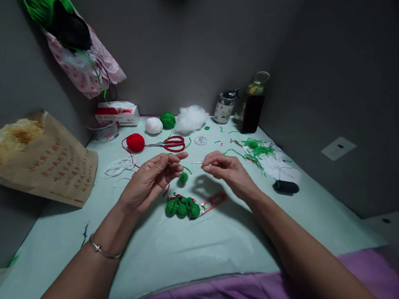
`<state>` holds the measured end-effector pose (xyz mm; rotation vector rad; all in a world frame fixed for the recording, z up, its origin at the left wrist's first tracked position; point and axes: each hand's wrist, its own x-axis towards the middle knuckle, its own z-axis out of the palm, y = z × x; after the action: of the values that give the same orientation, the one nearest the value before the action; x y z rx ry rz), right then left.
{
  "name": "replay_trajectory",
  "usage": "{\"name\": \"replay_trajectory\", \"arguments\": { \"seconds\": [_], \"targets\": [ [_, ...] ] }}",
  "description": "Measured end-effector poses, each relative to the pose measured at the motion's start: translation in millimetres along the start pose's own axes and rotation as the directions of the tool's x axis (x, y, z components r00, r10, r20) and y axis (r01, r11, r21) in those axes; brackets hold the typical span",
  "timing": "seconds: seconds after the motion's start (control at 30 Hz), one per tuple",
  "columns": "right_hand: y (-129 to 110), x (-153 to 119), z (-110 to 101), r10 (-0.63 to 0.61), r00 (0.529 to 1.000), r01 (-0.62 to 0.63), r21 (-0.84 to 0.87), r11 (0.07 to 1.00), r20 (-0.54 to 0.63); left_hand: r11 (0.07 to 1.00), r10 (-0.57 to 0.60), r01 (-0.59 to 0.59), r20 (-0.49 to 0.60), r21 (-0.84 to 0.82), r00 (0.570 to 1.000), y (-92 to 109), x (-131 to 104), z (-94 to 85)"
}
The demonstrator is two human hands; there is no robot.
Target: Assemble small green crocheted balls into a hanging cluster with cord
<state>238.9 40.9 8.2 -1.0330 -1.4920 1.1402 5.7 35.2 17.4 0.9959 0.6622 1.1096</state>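
Observation:
My right hand (pixel 225 168) pinches a thin metal needle (pixel 196 162), its tip pointing left toward my other hand. My left hand (pixel 157 176) is held above the table, palm turned inward, index finger stretched out and the other fingers loosely bent apart; I see nothing clearly held in it. Just below its fingertips is a small fuzzy green piece (pixel 182 178), with a short green yarn strand near it. Closer to me lie green crocheted pieces (pixel 181 207) with red bits, joined to a reddish clip-like loop (pixel 214 201).
Red-handled scissors (pixel 173 144), a red yarn ball (pixel 136 142), white yarn ball (pixel 153 125), green yarn ball (pixel 168 120) and white stuffing (pixel 191 119) lie behind. Green yarn scraps (pixel 259 150) and a dark bottle (pixel 252 110) are right. A paper food bag (pixel 56 161) stands left.

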Motion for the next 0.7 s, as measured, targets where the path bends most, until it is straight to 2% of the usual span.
{"name": "replay_trajectory", "arguments": {
  "seconds": [0.1,0.17,0.27,0.37,0.53,0.6,0.7],
  "targets": [
    [-2,-1,0,0.026,0.995,-0.009,0.179,0.984,-0.092,0.986,0.010,-0.012,0.012,0.164,1.000,-8,-2,7.9],
    [-5,-4,3,0.060,0.996,-0.039,0.280,0.959,-0.067,0.946,0.039,-0.040,0.011,0.322,0.999,-16,-5,14.8],
    [-10,-11,13,0.055,0.998,-0.041,0.313,0.949,-0.035,0.896,0.097,-0.080,-0.017,0.436,0.995,-28,-9,23.7],
    [-12,-16,24,0.007,0.997,0.011,0.236,0.972,-0.075,0.836,0.155,-0.143,0.023,0.529,0.988,-41,-13,27.6],
    [-12,-18,31,-0.109,0.982,0.110,-0.006,0.994,-0.153,0.725,0.232,-0.240,0.099,0.645,0.968,-52,-15,24.7],
    [-13,-19,31,-0.129,0.981,0.117,-0.094,0.989,-0.141,0.695,0.267,-0.265,0.103,0.668,0.958,-52,-15,22.4],
    [-14,-19,31,-0.079,0.995,0.068,-0.152,0.986,-0.063,0.635,0.309,-0.295,0.115,0.714,0.944,-51,-15,18.9]
  ]
}}
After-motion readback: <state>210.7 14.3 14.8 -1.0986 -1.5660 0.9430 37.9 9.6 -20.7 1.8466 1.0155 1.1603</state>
